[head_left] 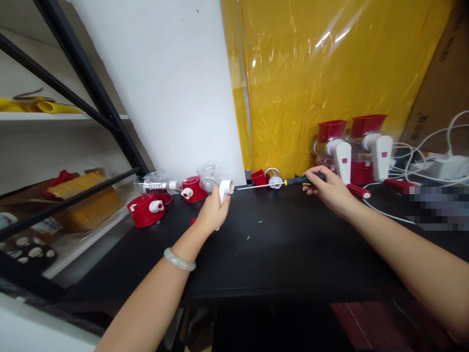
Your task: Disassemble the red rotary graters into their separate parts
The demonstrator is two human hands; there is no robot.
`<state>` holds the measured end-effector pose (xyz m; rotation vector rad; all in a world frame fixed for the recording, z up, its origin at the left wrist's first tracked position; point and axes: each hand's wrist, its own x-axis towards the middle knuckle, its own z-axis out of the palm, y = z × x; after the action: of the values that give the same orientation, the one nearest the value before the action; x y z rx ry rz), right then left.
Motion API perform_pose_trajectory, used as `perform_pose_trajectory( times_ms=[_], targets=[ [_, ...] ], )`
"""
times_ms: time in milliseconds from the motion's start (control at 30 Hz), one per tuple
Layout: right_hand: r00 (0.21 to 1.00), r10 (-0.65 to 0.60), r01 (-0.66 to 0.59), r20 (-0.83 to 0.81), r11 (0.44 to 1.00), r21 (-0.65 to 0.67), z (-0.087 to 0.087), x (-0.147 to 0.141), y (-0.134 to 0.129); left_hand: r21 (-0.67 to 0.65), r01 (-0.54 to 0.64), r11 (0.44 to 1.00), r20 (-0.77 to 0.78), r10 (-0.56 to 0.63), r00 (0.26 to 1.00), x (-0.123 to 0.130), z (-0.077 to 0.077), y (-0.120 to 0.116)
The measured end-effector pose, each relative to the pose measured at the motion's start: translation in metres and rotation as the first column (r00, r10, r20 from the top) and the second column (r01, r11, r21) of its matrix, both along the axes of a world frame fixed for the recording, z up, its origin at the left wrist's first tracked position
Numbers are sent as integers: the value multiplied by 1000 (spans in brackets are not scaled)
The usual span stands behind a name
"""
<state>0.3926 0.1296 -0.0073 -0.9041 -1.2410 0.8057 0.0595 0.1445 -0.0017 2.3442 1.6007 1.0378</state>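
Observation:
My left hand [214,209], with a pale bangle on the wrist, is closed round a white plastic part [226,189] above the black table. A screwdriver [298,181] with a dark and yellow handle is held level in my right hand [322,188]. Its long metal shaft points left, and the tip reaches the round open end of the white part. Behind the shaft lie a small red piece [258,177] and a metal grater drum [273,178]. A red base [194,189] with a white knob stands just beyond my left hand.
Another red base [146,210] and a clear housing [156,185] are at the left. Two red and white grinders [372,151] stand back right, near white cables [414,151]. A black-framed shelf [88,193] borders the table [286,254] on the left.

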Motion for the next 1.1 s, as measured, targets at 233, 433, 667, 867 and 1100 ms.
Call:
perform_pose_trajectory(
  times_ms=[233,433,667,867,1100],
  targets=[
    [979,119,-107,-163,991,80,2,0,-3,3,22,1000,-26,-22,999,2,2,-3],
    [997,-30,33,-69,999,41,-2,1,4,-18,26,1000,-51,-27,998,4,3,-4],
    [985,-32,41,-170,998,47,0,-1,3,-22,37,999,-107,-40,994,4,2,-5],
    [987,-56,65,-153,996,55,0,1,6,27,35,999,-147,-31,989,3,1,-3],
    [989,-60,72,-135,994,83,-2,0,8,-2,68,998,-145,-67,987,6,2,-5]
  ],
)
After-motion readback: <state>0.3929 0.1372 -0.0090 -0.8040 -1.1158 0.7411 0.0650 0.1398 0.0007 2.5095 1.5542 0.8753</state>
